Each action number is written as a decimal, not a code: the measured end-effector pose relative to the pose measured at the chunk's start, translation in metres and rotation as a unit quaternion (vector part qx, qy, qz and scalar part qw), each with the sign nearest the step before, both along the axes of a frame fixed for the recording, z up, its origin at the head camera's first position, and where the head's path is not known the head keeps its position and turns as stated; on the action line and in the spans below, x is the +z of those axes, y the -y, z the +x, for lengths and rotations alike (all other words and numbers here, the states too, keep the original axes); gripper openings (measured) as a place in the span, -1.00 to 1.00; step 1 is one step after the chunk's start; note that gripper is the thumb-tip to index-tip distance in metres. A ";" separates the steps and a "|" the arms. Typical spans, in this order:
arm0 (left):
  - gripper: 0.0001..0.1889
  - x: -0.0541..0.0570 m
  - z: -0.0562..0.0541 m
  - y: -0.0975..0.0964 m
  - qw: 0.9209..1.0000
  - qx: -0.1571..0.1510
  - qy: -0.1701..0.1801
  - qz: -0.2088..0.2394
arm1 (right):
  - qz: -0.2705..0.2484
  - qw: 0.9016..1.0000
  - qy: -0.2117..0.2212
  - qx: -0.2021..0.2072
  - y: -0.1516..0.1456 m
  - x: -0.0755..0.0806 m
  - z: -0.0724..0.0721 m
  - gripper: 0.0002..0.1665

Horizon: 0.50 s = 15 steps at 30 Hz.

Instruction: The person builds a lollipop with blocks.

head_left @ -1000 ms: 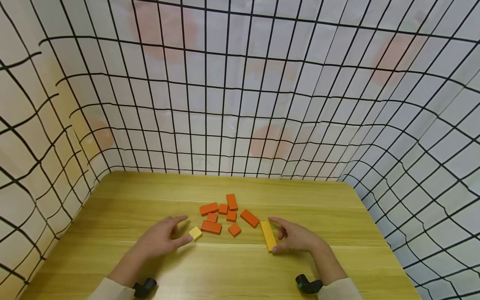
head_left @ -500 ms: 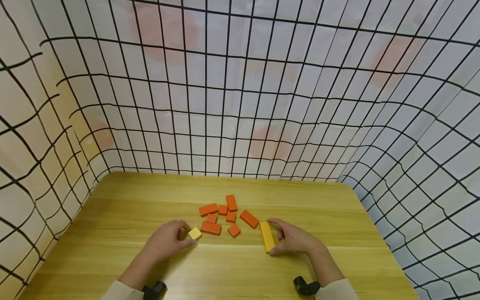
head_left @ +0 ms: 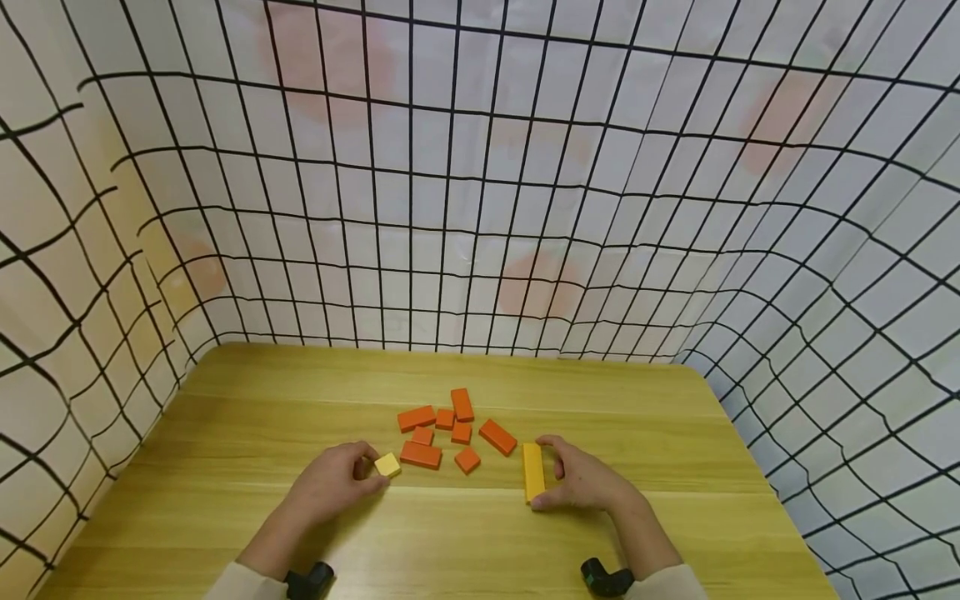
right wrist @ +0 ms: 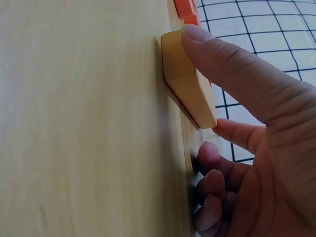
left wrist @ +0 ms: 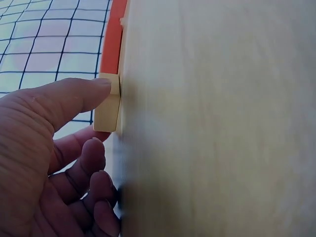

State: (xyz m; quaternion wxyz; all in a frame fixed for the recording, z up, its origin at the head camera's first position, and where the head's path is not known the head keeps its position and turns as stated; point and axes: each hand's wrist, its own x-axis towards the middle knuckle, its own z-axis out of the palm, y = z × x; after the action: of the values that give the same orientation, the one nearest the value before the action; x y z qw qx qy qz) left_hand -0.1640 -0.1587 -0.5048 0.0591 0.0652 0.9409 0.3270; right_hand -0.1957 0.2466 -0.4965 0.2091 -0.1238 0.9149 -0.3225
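Two yellow blocks (head_left: 387, 465) (head_left: 534, 473) inside table edges (head_left: 450, 356)

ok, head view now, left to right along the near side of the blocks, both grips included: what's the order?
left grip → small yellow block → long orange block → small orange block → slanted orange block → long yellow block → right grip

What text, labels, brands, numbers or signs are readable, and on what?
None readable.
Small yellow block, long yellow block, orange blocks: no lettering on visible faces.
Table: only wood grain.
Backdrop: grid lines and faint blotches, no text.
Wrist cameras: too small to tell.
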 end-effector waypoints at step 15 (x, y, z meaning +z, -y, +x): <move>-0.72 -0.003 0.002 0.007 0.998 -0.033 0.005 0.047 | -0.010 1.000 -0.013 0.002 -0.001 -0.003 0.004 0.28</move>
State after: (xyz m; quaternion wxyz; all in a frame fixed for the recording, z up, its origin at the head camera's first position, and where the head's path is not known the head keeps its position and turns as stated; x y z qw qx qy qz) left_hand -0.1618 -0.1654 -0.5074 0.0713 0.0976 0.9214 0.3694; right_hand -0.1916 0.2476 -0.4992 0.1966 -0.1319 0.9139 -0.3297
